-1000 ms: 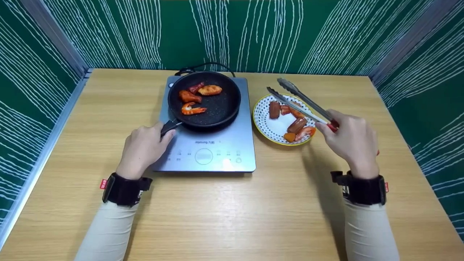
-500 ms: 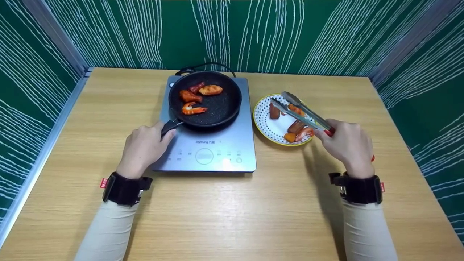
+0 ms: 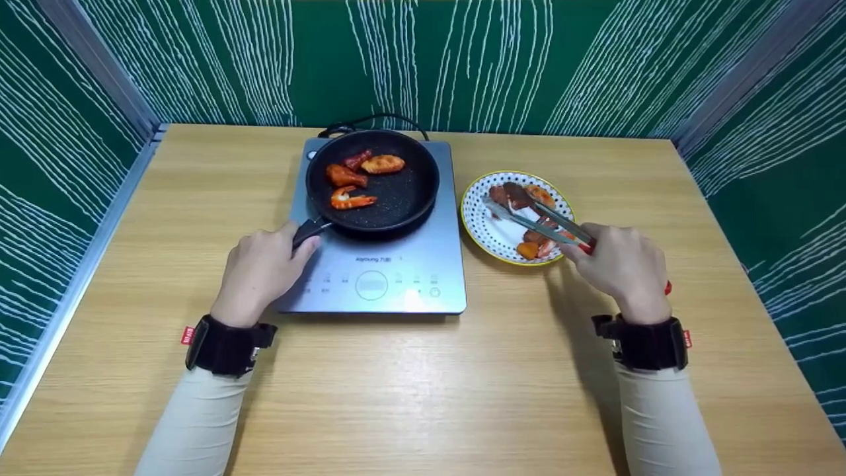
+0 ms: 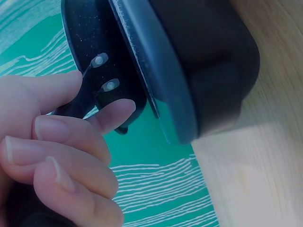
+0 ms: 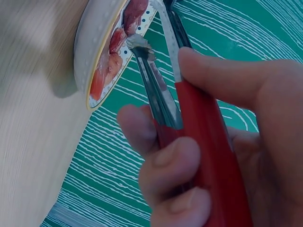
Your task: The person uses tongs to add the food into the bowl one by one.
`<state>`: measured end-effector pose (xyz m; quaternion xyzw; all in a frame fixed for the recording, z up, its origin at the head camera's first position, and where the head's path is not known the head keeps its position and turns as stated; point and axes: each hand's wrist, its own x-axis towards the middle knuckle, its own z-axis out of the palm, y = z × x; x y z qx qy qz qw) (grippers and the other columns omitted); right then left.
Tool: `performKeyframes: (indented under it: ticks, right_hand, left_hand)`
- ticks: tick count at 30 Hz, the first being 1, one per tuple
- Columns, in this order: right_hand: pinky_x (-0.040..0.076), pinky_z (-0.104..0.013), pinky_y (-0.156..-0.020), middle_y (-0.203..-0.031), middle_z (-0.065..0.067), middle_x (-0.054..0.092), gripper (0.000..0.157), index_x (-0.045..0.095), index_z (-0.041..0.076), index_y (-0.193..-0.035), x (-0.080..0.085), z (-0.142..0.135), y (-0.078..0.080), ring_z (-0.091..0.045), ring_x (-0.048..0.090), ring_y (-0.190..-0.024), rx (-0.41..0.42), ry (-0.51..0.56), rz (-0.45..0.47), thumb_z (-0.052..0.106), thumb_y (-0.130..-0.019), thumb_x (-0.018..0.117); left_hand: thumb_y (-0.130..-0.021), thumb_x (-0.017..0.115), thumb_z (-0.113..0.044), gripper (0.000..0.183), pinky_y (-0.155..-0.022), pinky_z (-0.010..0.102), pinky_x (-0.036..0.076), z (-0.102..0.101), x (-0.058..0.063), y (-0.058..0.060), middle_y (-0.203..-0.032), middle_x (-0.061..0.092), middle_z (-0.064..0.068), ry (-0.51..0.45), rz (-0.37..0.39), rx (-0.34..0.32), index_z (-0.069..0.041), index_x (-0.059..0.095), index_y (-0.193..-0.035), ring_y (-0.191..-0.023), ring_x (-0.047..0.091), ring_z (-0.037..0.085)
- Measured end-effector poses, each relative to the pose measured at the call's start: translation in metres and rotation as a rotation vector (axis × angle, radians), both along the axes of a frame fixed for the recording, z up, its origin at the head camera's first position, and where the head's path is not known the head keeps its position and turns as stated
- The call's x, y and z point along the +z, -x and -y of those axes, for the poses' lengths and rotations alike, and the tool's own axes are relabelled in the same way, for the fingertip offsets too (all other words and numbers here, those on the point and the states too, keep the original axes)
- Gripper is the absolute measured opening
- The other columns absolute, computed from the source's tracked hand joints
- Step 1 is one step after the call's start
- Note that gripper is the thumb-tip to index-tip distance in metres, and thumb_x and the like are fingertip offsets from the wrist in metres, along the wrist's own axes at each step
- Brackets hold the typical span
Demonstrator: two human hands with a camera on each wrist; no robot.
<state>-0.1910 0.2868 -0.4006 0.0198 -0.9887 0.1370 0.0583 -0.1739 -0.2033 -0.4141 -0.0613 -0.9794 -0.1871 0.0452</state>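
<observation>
Green wall (image 3: pixel 462 66): streaked with white lines, it closes in the back and both sides.
Wooden table (image 3: pixel 423 396): pale-grained, spread beneath everything.
Induction cooktop (image 3: pixel 429 284): silver, toward 10 o'clock, with touch controls along its near edge.
Frying pan (image 3: pixel 410 198): black, on the cooktop. Inside are a shrimp (image 3: pixel 352 199) at 8 o'clock, a drumstick (image 3: pixel 346 175) at 9, a dark red piece (image 3: pixel 357 160) at 11 and a chicken wing (image 3: pixel 383 164) near 12.
Left hand (image 3: pixel 261 268): toward 9 o'clock, fingers wrapped round the pan handle (image 3: pixel 314 229).
Spotted plate (image 3: pixel 486 238): yellow-rimmed, toward 3 o'clock, bearing a sausage chunk (image 3: pixel 497 193) at 11 and an orange chunk (image 3: pixel 527 250) at 6, among other food.
Right hand (image 3: pixel 624 268): between 3 and 4 o'clock, fingers curled round the red grips of the metal tongs (image 3: pixel 555 231).
Tong tips: low over the plate, around 11 o'clock beside the sausage chunk; whether they pinch it, I cannot tell.
Possible trouble: an off-centre squeeze could let the rounded sausage chunk roll free; a low sweep of the tongs could nudge neighbouring pieces over the rim or shift the plate; a tug on the handle could swivel the pan.
</observation>
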Motion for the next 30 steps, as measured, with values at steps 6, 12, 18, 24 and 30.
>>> performKeyframes:
  ticks: [6,12,18,24,30]
  right_hand:
    - [0.029,-0.04,-0.059,-0.069,-0.009,0.052,0.046,0.074,0.008,-0.128,0.003,0.003,0.001,-0.029,0.047,-0.065,0.041,-0.024,0.069,0.041,-0.095,0.08]
    - [0.029,-0.04,-0.061,-0.068,-0.008,0.05,0.046,0.075,0.008,-0.126,0.009,-0.003,-0.002,-0.029,0.046,-0.065,0.059,-0.047,0.092,0.04,-0.094,0.082]
    - [0.029,-0.04,-0.059,-0.066,-0.008,0.048,0.04,0.077,0.007,-0.12,0.01,-0.008,-0.002,-0.029,0.045,-0.063,0.075,-0.071,0.083,0.036,-0.093,0.083]
    - [0.029,-0.039,-0.057,-0.066,-0.006,0.049,0.033,0.078,0.01,-0.116,0.011,-0.012,-0.001,-0.029,0.046,-0.065,0.074,-0.081,0.075,0.034,-0.095,0.082]
    - [0.029,-0.039,-0.057,-0.068,-0.007,0.051,0.035,0.078,0.01,-0.123,0.008,-0.014,0.0,-0.03,0.047,-0.065,0.073,-0.088,0.055,0.032,-0.096,0.081]
  left_hand:
    - [-0.108,0.061,-0.04,0.037,-0.057,0.036,0.029,0.001,-0.001,0.0,-0.072,0.047,0.008,0.0,0.008,0.009,-0.005,0.059,-0.099,-0.063,0.051,0.029]
    - [-0.109,0.061,-0.04,0.038,-0.057,0.036,0.029,0.0,0.0,0.0,-0.072,0.048,0.008,-0.003,0.014,0.009,-0.004,0.06,-0.101,-0.064,0.051,0.029]
    - [-0.109,0.06,-0.04,0.038,-0.057,0.036,0.029,0.0,0.0,0.0,-0.073,0.048,0.009,-0.004,0.017,0.008,-0.004,0.059,-0.101,-0.064,0.051,0.029]
    - [-0.108,0.061,-0.04,0.039,-0.056,0.039,0.032,0.001,0.0,-0.001,-0.072,0.05,0.011,0.013,-0.025,-0.002,-0.003,0.059,-0.097,-0.064,0.054,0.033]
    - [-0.108,0.06,-0.041,0.04,-0.056,0.04,0.033,0.001,0.0,0.0,-0.072,0.052,0.012,0.016,-0.03,-0.002,-0.003,0.06,-0.097,-0.065,0.054,0.034]
